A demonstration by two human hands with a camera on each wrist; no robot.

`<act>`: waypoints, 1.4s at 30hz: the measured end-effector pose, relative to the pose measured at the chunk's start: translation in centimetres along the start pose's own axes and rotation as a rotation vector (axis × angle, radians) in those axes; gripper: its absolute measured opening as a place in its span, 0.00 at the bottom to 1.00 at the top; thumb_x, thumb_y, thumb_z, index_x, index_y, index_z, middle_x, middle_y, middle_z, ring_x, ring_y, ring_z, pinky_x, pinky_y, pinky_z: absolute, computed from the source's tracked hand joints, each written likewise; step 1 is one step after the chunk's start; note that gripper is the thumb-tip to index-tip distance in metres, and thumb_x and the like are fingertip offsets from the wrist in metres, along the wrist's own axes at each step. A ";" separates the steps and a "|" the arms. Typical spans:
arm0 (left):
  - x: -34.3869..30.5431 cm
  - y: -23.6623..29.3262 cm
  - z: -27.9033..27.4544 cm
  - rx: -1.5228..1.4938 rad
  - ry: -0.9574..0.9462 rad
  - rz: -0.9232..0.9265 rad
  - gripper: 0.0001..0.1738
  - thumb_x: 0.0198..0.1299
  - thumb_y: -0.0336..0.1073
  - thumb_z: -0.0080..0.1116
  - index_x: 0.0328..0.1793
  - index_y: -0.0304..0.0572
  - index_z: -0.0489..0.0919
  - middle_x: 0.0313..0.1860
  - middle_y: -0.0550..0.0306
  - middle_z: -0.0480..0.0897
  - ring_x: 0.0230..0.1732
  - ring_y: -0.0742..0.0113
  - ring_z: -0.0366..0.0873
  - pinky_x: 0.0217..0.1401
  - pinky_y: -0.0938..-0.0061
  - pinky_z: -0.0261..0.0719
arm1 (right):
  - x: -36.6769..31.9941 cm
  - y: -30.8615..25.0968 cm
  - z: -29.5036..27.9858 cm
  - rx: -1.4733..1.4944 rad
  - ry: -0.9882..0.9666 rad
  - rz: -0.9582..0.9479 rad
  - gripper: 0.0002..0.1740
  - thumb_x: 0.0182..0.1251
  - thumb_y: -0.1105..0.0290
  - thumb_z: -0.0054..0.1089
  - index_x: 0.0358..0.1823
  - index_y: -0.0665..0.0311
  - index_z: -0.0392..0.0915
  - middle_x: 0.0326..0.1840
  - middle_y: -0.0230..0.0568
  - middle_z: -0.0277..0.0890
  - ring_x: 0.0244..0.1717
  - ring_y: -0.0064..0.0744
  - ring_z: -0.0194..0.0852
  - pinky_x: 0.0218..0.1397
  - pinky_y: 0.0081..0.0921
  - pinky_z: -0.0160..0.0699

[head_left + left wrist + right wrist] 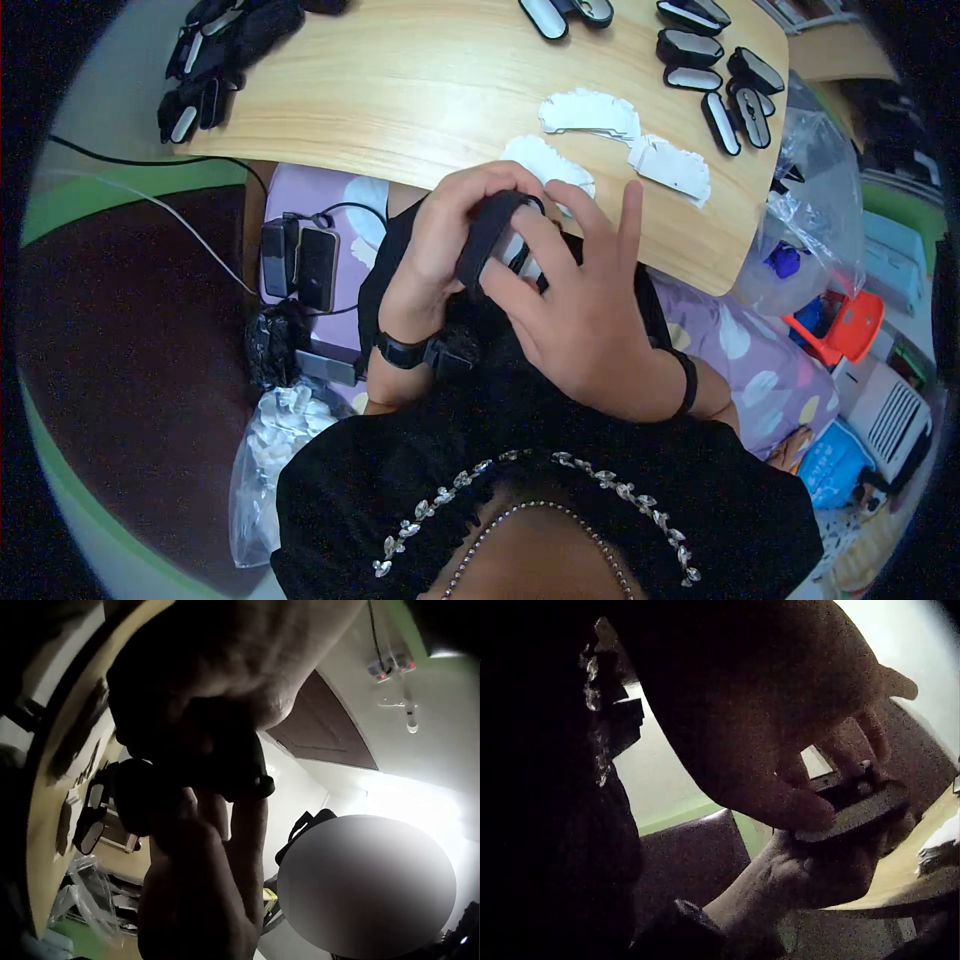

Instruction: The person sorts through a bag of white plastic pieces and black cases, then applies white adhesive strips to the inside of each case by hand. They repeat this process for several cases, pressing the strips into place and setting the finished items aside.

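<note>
In the head view, my left hand [440,235] grips a small black oblong case [485,238] over the table's front edge, its fingers curled round the far side. A pale inner surface shows in the case. My right hand [590,320] comes from the other side, with thumb and forefinger bent onto the case and the outer fingers held out. The right wrist view shows the right thumb at the rim of the dark case [855,817] and other fingertips at its inside, the left hand below it. In the left wrist view the case is a dark silhouette between both hands.
White card pieces [590,113] lie in stacks on the wooden table [400,90], just beyond the hands. Several black cases with pale insides [690,47] stand at the right, more dark ones [215,70] at the far left. A phone [318,270] lies on the purple cloth.
</note>
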State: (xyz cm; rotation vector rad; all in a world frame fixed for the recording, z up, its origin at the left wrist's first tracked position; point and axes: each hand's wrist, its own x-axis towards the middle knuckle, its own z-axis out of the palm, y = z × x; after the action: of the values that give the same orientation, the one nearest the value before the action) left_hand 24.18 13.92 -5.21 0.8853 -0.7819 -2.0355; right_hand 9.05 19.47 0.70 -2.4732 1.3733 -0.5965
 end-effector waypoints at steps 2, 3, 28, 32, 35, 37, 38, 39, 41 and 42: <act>-1.7 1.1 3.2 0.027 0.122 0.107 0.19 0.67 0.38 0.39 0.41 0.31 0.79 0.36 0.52 0.81 0.39 0.69 0.78 0.45 0.76 0.76 | 0.0 -0.4 0.4 -0.020 -0.009 0.027 0.12 0.54 0.66 0.54 0.42 0.49 0.77 0.54 0.40 0.65 0.65 0.52 0.56 0.63 0.83 0.38; -1.1 1.2 2.0 -0.100 0.063 0.010 0.20 0.68 0.39 0.39 0.42 0.31 0.79 0.37 0.52 0.81 0.40 0.69 0.78 0.45 0.76 0.76 | 0.1 -0.5 0.4 -0.040 0.002 0.041 0.12 0.54 0.66 0.54 0.42 0.49 0.78 0.54 0.40 0.65 0.66 0.52 0.55 0.63 0.83 0.38; 6.7 15.3 -9.0 1.664 0.750 0.644 0.40 0.48 0.57 0.69 0.59 0.33 0.73 0.47 0.43 0.77 0.49 0.53 0.75 0.51 0.66 0.74 | 9.1 6.0 -3.4 -0.128 0.202 0.070 0.19 0.58 0.76 0.51 0.47 0.45 0.82 0.47 0.39 0.76 0.63 0.52 0.60 0.69 0.73 0.31; 10.7 15.5 -12.8 1.774 0.948 0.505 0.47 0.38 0.59 0.73 0.58 0.31 0.72 0.52 0.38 0.74 0.56 0.48 0.72 0.56 0.62 0.74 | 11.1 7.1 0.3 -0.361 0.135 0.125 0.17 0.57 0.73 0.56 0.47 0.46 0.81 0.51 0.32 0.76 0.66 0.49 0.59 0.69 0.72 0.33; 10.8 15.2 -13.1 1.741 0.885 0.480 0.50 0.33 0.56 0.77 0.57 0.27 0.70 0.52 0.36 0.75 0.53 0.48 0.75 0.55 0.64 0.75 | 10.9 8.4 1.4 -0.453 0.041 0.172 0.15 0.57 0.70 0.60 0.47 0.52 0.80 0.50 0.35 0.77 0.69 0.48 0.55 0.71 0.68 0.36; 10.4 14.6 -13.7 1.543 0.809 0.458 0.50 0.30 0.55 0.79 0.54 0.25 0.70 0.48 0.37 0.76 0.49 0.51 0.76 0.51 0.65 0.76 | 10.3 9.5 0.9 -0.266 0.073 0.033 0.15 0.56 0.70 0.61 0.47 0.55 0.80 0.50 0.36 0.77 0.67 0.48 0.58 0.71 0.58 0.45; 10.1 14.0 -13.9 1.445 0.768 0.441 0.50 0.29 0.54 0.80 0.52 0.24 0.69 0.47 0.38 0.76 0.47 0.53 0.77 0.50 0.66 0.76 | 9.9 10.1 0.4 -0.172 0.089 -0.030 0.15 0.55 0.70 0.62 0.47 0.57 0.79 0.50 0.37 0.77 0.66 0.48 0.59 0.72 0.54 0.49; 9.0 13.0 -12.7 1.470 0.759 0.605 0.46 0.28 0.53 0.81 0.45 0.25 0.69 0.39 0.43 0.77 0.39 0.58 0.77 0.45 0.70 0.76 | 9.5 10.8 -0.8 0.012 0.137 -0.118 0.16 0.55 0.71 0.62 0.47 0.61 0.78 0.50 0.40 0.77 0.62 0.48 0.64 0.66 0.40 0.62; 7.3 11.5 -11.5 1.416 0.696 0.513 0.42 0.31 0.53 0.81 0.43 0.29 0.70 0.35 0.47 0.76 0.37 0.61 0.75 0.43 0.70 0.76 | 7.2 11.7 -3.6 0.261 0.201 -0.032 0.14 0.56 0.71 0.62 0.45 0.65 0.78 0.48 0.44 0.77 0.53 0.45 0.73 0.55 0.34 0.72; 6.6 10.6 -11.1 1.384 0.669 0.467 0.41 0.32 0.53 0.80 0.42 0.31 0.70 0.34 0.49 0.76 0.36 0.62 0.75 0.43 0.70 0.75 | 5.8 11.9 -4.7 0.325 0.185 0.079 0.14 0.56 0.71 0.63 0.44 0.66 0.78 0.46 0.45 0.77 0.49 0.44 0.75 0.52 0.34 0.73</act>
State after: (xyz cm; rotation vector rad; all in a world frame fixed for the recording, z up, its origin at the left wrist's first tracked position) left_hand 34.17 0.53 -5.67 1.7278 -1.7580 -0.4756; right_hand 0.73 8.25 1.36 -2.1411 1.3091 -0.9659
